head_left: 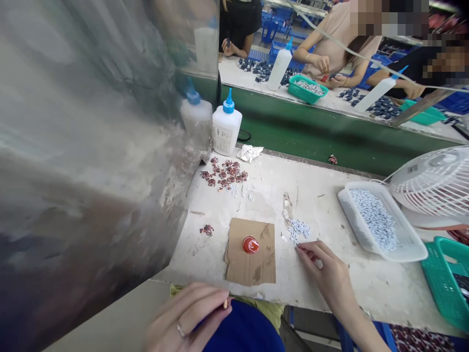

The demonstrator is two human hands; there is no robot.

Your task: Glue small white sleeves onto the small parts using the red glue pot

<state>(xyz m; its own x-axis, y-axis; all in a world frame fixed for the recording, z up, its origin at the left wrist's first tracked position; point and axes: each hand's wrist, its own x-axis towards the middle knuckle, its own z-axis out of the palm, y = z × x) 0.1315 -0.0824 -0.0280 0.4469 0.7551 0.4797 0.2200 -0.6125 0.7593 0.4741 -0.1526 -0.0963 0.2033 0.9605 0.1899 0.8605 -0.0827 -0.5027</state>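
Observation:
My left hand (190,315), with a ring on one finger, is closed at the table's front edge. Between its thumb and fingertips a small tan and reddish piece (225,303) shows, mostly hidden by the fingers. My right hand (330,274) pinches at the lower edge of a loose heap of small pale blue-white pieces (298,229); whatever lies between its fingertips is too small to make out. Between the hands, a small round dish of red-orange liquid (251,244) sits on a cardboard square (252,274). A few dark reddish-brown parts (207,230) lie left of the cardboard.
More reddish-brown parts (227,172) lie near a white bottle with blue nozzle (227,124) and crumpled tissue (250,153). A metal panel (91,146) walls the left. Right are a white basket of pale pieces (406,249), green basket (439,283) and fan (432,186). Co-workers sit opposite.

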